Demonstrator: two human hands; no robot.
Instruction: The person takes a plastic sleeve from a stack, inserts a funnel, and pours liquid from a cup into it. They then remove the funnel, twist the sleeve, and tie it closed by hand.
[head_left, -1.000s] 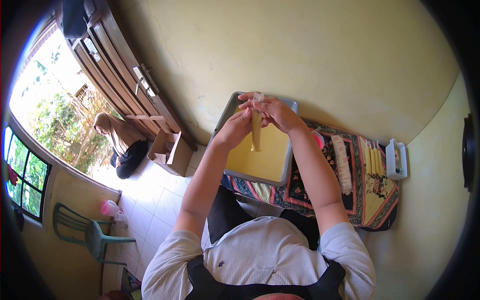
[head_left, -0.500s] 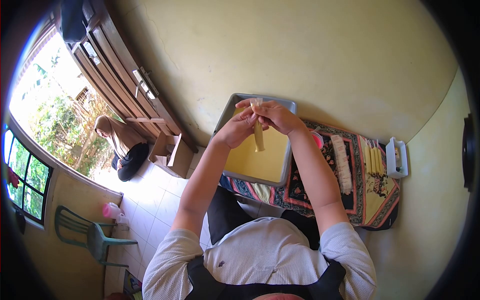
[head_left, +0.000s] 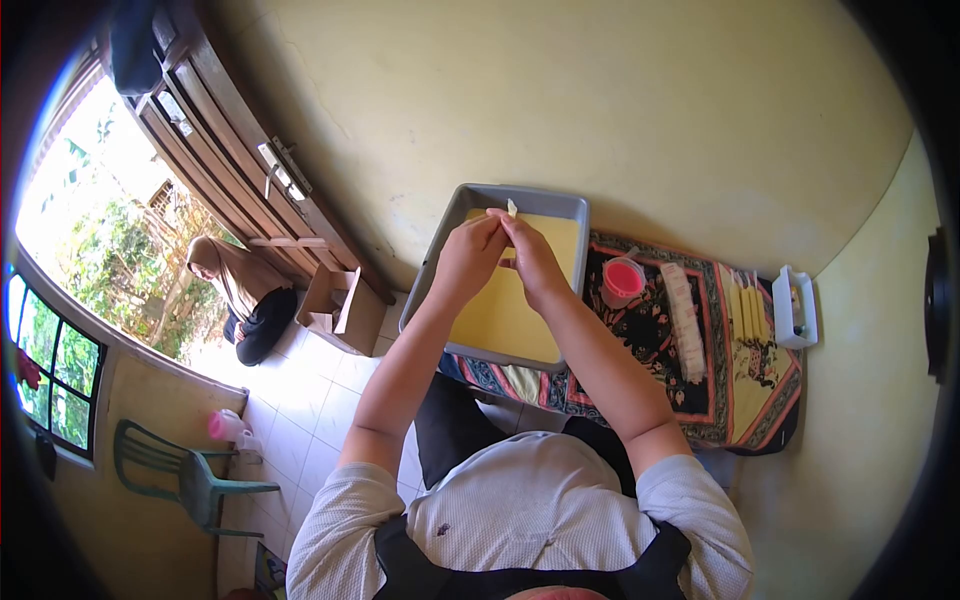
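Hiding most of plastic tube (head_left: pixel 511 208): left hand (head_left: pixel 470 253), right hand (head_left: pixel 527 255), both grips clamped on it above tray (head_left: pixel 455 215).

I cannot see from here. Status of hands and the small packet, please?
Left hand and right hand together pinch plastic packet. Over grey tray of yellow liquid. Nothing in the way.

Light: bright daylight from door (head_left: pixel 215 140), left | Glare: outside was overexposed | Distortion: strong fisheye, dark round corners | Focus: mostly sharp, soft shadows
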